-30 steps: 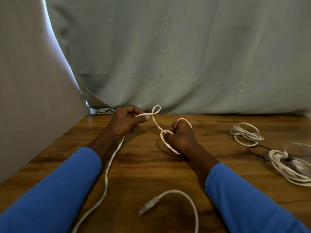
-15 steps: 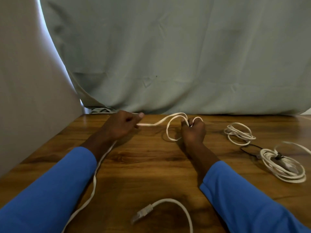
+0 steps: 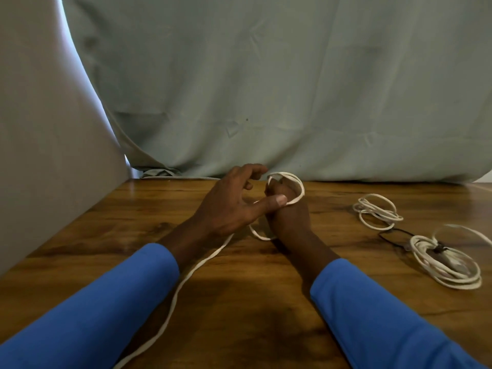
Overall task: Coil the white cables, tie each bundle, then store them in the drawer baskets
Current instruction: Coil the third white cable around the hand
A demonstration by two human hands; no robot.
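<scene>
Gripping the loops of a flat white cable (image 3: 298,182), the right hand (image 3: 290,211) is sitting toward the back of the brown wood-grain table (image 3: 266,302), its fingers curling into a fist round the strands. The loops are standing up out of the top of the fist, and a lower bend of the same cable is showing beneath it, close to the tabletop. The left hand (image 3: 226,206) is lying against the right one. Its straight thumb is pressing the cable onto the side of the right fist, while its other fingers are arching loosely above, spread and closing on nothing. Whether the left palm is also touching the cable cannot be told. The free length is running out from under the left wrist, passing along the table between the two blue long sleeves (image 3: 87,315) and leaving the view at the near edge.

Well to the right, two further bundles are lying on the table, apart from the hands. The smaller coiled white cable (image 3: 378,213) is resting nearer the back. The larger coiled white cable (image 3: 450,270) is lying nearer the right edge, with a dark tie across it. A thin black cord (image 3: 394,234) is lying between them. A pale grey-green cloth curtain (image 3: 266,89) is hanging behind the table, and a beige panel (image 3: 40,155) is standing at the left.
</scene>
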